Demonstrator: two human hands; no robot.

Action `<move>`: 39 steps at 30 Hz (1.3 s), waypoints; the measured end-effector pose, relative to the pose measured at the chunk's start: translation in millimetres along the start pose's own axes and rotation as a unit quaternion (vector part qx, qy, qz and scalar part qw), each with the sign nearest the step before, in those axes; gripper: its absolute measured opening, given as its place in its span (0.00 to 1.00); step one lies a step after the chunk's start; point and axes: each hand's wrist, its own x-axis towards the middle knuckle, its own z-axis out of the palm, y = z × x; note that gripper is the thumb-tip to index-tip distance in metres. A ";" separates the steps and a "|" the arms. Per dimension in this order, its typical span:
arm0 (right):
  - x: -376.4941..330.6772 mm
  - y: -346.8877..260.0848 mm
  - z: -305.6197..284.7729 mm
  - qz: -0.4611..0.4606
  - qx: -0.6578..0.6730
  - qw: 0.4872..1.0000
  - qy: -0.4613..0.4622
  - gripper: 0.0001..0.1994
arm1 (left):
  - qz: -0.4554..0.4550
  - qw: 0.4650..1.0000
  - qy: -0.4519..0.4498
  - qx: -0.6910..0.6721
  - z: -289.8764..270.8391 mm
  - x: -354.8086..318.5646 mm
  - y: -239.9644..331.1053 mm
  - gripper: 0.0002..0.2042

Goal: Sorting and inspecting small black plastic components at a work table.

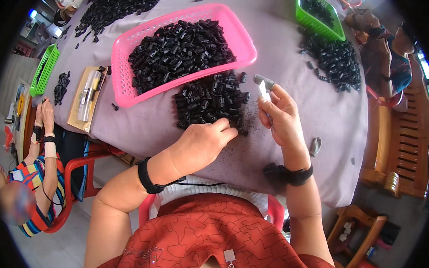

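Note:
My right hand [284, 117] is closed around a small pale knife [264, 92], its bright blade pointing up between thumb and index finger. A grey finger cover [263, 81] sits on that index finger. My left hand [198, 145] rests at the near edge of a pile of small black plastic parts [209, 100]. Its thumb and fingers are drawn together, and whatever lies between them is hidden. Behind the pile stands a pink basket [245, 42] filled with the same black parts. Dark shavings are scattered on the cloth between my hands.
A grey finger cover [316, 146] lies right of my right wrist. Left of the basket is a cardboard tray [78, 121] with a clear tube. Green baskets [334, 33] and more black parts stand farther off. Other people sit around the cloth-covered table [280, 55].

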 end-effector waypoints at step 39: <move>-19.5 0.9 32.4 0.073 -0.035 0.981 -0.175 0.12 | -0.272 0.536 0.138 -0.787 -8.4 -16.6 -28.0 0.09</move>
